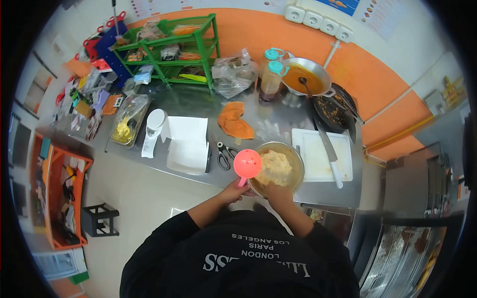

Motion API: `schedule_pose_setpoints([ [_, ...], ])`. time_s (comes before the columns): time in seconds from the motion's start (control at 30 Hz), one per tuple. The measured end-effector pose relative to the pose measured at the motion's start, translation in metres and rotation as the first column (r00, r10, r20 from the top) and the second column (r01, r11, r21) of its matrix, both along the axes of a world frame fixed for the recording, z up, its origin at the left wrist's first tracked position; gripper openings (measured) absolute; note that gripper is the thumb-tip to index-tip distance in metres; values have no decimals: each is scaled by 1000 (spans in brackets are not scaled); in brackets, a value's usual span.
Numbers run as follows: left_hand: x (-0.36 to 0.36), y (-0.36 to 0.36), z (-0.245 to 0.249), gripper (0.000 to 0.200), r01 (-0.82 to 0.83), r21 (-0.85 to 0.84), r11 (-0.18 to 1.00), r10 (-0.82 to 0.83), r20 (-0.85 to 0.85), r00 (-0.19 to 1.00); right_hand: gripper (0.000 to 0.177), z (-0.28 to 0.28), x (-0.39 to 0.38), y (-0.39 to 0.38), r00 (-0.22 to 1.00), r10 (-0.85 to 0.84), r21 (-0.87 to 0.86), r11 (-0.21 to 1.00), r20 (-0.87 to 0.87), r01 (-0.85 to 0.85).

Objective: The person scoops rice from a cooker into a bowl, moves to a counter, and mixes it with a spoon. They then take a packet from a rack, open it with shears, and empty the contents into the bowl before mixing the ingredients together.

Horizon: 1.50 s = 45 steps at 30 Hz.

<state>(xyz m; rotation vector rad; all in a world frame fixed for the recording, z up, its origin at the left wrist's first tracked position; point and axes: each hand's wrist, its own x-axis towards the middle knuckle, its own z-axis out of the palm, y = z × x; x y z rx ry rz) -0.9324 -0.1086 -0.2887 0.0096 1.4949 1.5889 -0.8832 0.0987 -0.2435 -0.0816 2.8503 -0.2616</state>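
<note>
A pink round scoop [247,164] is in my left hand [233,191], whose fingers are closed about its handle. The scoop's cup overlaps the left rim of a metal mixing bowl [299,175]. Inside the bowl lies a pale yellow, lumpy mixture [276,166]. My right hand [279,195] reaches over the bowl's near rim, and its fingertips are hidden against the mixture. To the left of the bowl, black-handled scissors [224,155] lie on the steel table. A white cutting board [318,171] with a large white-handled knife [329,151] on it is at the bowl's right.
An orange cloth [235,120] and a clear plastic bag [272,132] lie behind the bowl. Farther back stand a pan of orange liquid [310,74], a dark wok [332,111] and bottles [272,79]. Leftward are a paper-lined box [188,144], a kitchen scale [154,131] and a plastic tray [130,121].
</note>
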Motion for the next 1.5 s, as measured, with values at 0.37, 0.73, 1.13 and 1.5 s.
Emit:
schedule_pose_setpoints([
  [0.37,-8,-3,-15,40,51,53,997,-50,-35,998,20,-6,-36,36,909,-392,62,913,-144,404],
  [0.73,-1,2,-12,40,-38,16,999,39,-68,997,20,6,-37,-1,984,-165,98,980,-74,172],
  [1.13,30,-1,2,32,-282,-73,957,274,-101,956,38,65,-22,84,994,57,80,995,95,-65],
  [1.5,139,-57,-4,43,-791,250,558,819,-12,574,49,91,-74,103,981,161,-175,968,-107,-178],
])
